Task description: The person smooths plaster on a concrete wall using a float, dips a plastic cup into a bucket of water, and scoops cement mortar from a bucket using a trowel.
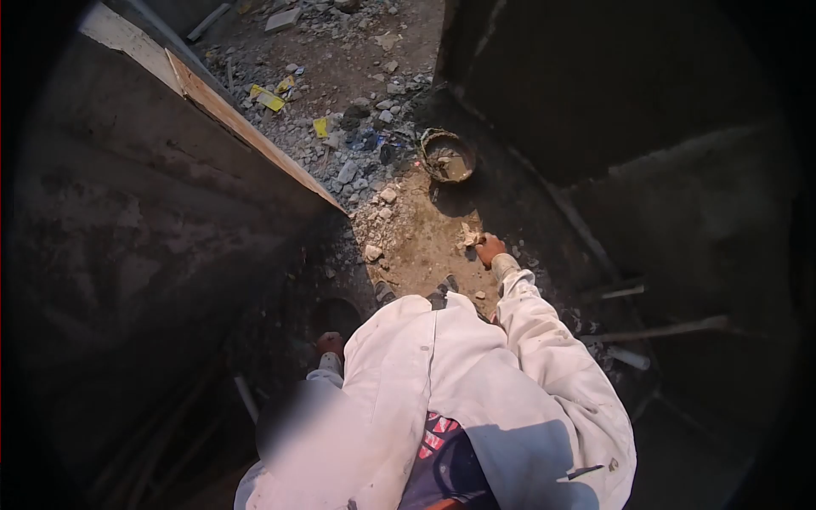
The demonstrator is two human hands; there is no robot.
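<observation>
My right hand (490,249) reaches out over the sunlit ground, its fingers closed on a pale, crumpled piece (470,235) whose material I cannot make out. Beyond it stands a round bucket (467,176) with a mortar-crusted rim and murky, greyish contents. Down in the shade on the left is my left hand (331,343), beside a dark round shape (336,314) that may be a pan. Its fingers are too dark to read, and whether it touches that shape is unclear.
Rubble (348,170) and yellow wrappers (269,98) cover the ground ahead. A wall edged with a wooden board (255,136) rises on the left, a dark plastered wall (680,195) on the right. A stick (671,329) and a white pipe piece (629,357) lie at right.
</observation>
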